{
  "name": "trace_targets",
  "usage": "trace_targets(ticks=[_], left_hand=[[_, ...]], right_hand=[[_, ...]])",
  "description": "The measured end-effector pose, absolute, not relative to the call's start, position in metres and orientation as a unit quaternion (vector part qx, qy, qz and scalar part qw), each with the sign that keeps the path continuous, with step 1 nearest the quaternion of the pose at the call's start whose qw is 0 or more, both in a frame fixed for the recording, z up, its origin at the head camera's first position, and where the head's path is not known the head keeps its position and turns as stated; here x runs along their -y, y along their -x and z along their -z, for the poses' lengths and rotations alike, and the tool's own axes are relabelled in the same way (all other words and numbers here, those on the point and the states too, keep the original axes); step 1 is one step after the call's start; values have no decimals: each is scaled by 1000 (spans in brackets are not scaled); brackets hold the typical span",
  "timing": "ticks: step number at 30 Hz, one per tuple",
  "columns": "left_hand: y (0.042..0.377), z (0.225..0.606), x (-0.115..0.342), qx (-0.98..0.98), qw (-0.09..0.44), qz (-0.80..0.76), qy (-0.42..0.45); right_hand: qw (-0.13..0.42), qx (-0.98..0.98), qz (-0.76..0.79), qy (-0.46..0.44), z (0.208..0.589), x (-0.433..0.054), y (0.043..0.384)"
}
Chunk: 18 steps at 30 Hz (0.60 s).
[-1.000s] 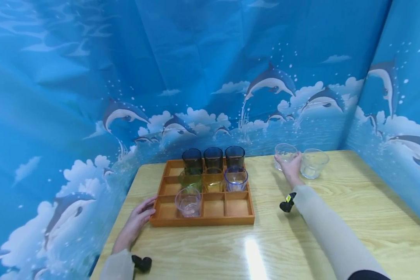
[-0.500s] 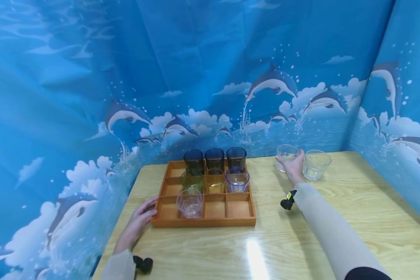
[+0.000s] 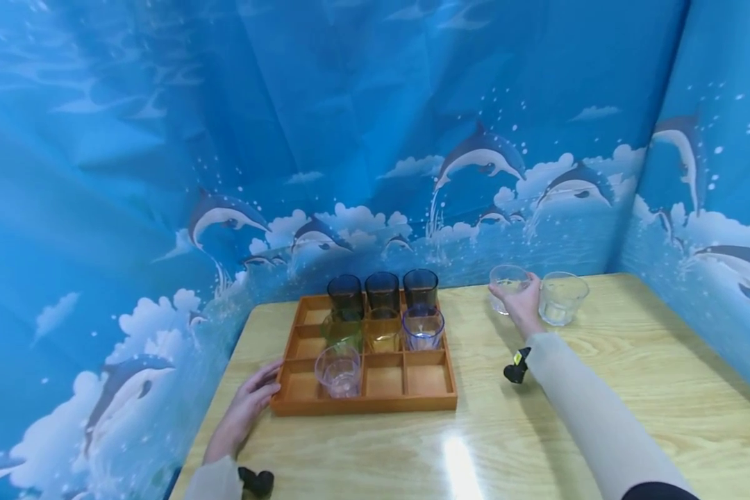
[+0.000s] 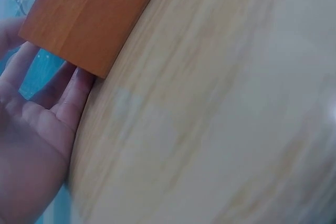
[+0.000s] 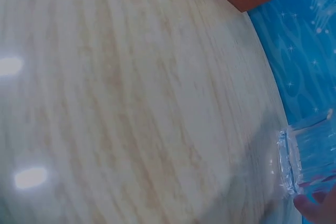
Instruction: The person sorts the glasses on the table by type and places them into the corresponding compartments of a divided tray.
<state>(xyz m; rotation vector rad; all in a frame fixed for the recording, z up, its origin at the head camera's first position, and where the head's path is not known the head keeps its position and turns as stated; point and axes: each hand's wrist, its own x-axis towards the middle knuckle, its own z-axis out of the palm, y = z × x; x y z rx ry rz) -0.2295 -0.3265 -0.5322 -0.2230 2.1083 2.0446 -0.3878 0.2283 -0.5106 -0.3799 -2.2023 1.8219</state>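
Observation:
My left hand (image 3: 245, 413) rests against the left side of a wooden compartment tray (image 3: 369, 405), its fingers along the side and the thumb by the front corner. In the left wrist view the tray's corner (image 4: 97, 19) overlaps those fingertips. Back and to the right, my right hand (image 3: 521, 302) grips a clear drinking glass (image 3: 506, 278) from the side. The right wrist view catches that glass (image 5: 315, 150) at its right edge, with fingertips by its base. Close to the right of the hand stands another clear glass (image 3: 561, 298), upright on the table.
Three dark glasses (image 3: 382, 292) stand in the tray's back row. Ahead of them are a green glass (image 3: 342, 330), an amber glass (image 3: 384, 333) and a blue-rimmed glass (image 3: 422, 333). A pale pinkish glass (image 3: 339, 371) sits in front. Dolphin-printed curtain (image 3: 350, 139) borders the table.
The head view has tilted slightly, shifting the whole scene. Both hands, the tray and the glasses otherwise keep their places.

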Motion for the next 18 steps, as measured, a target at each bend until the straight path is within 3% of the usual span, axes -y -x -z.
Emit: trace_targets(ticks=[18], left_hand=[[227, 531, 323, -717, 87, -688, 72]], right_hand=[[177, 779, -596, 86, 510, -225, 365]])
